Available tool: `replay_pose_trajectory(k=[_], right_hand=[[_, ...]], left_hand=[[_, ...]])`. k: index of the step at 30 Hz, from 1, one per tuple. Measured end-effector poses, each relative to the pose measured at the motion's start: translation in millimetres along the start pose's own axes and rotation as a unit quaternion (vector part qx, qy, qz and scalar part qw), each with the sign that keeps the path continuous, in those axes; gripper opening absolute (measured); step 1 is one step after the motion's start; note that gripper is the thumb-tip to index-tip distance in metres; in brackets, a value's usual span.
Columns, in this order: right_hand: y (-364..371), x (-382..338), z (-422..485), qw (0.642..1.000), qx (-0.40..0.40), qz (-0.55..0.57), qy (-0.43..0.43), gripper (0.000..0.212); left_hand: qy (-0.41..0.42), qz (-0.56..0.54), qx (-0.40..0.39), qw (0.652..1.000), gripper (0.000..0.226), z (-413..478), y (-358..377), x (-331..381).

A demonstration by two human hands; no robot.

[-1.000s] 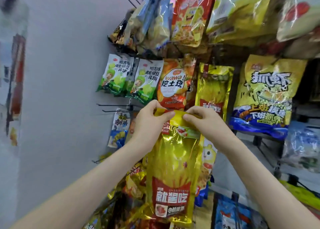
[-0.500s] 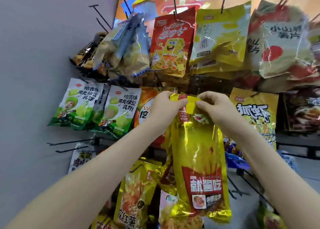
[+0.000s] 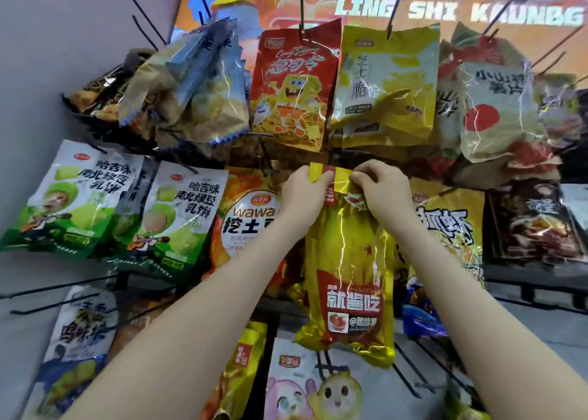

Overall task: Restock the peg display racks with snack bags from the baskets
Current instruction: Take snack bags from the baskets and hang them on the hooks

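- The left grip [image 3: 302, 193] and the right grip [image 3: 380, 190] are both clamped on the top edge of the long shiny yellow foil snack bag with a red label [image 3: 346, 260]. Each one pinches it with the thumb in front.
- A second ago the top of this yellow bag is far below the red plastic bag with the yellow cartoon sponge [image 3: 292, 85]. Now the top sits just under the bottom of that red bag.
- So the yellow bag is lifted up. It hangs straight down from the two grips, below the red bag and a little to its right.
- The view tips up too. The thin black wire pegs [image 3: 301, 9] above the red bag now show, and they do not show a second ago.
- The yellow bag is in front of a gap. The orange bag with a round white label [image 3: 248, 216] is below and left of the red bag. The yellow bag with a blue bottom [image 3: 445, 228] is below and right of it.
- I think the bag is now at the right height to go on a peg in that row.
- The grips hide the peg under the red bag, so I cannot tell if the bag's hole is on it yet.
- Both grips carry the bag, so this one is probably not hung up yet.
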State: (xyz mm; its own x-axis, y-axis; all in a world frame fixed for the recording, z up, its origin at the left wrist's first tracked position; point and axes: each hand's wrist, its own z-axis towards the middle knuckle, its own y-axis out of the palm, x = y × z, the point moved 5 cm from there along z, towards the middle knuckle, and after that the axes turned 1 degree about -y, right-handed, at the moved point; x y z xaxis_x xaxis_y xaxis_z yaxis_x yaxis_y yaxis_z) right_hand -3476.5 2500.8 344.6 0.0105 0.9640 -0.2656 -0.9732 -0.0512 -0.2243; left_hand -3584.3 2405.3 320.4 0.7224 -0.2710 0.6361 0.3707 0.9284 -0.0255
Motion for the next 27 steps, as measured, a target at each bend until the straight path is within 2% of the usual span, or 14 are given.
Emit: replay_pose_trajectory(k=[9, 14, 22, 27], right_hand=[[7, 1, 5, 0.998, 0.054, -0.012, -0.031, 0.016], [6, 4, 15, 1.000, 0.011, 0.001, -0.012, 0.017], [12, -4, 17, 0.998, -0.022, -0.052, -0.008, 0.011], [13, 6, 23, 0.999, -0.028, -0.012, 0.031, 0.016]], left_hand=[[0.019, -0.015, 0.018, 1.000, 0.028, 20, 8, -12], [0.046, -0.011, 0.038, 0.998, 0.025, 28, 14, -21], [0.070, -0.018, 0.042, 0.997, 0.024, 30, 15, -34], [0.093, -0.009, 0.049, 0.994, 0.026, 30, 17, -33]])
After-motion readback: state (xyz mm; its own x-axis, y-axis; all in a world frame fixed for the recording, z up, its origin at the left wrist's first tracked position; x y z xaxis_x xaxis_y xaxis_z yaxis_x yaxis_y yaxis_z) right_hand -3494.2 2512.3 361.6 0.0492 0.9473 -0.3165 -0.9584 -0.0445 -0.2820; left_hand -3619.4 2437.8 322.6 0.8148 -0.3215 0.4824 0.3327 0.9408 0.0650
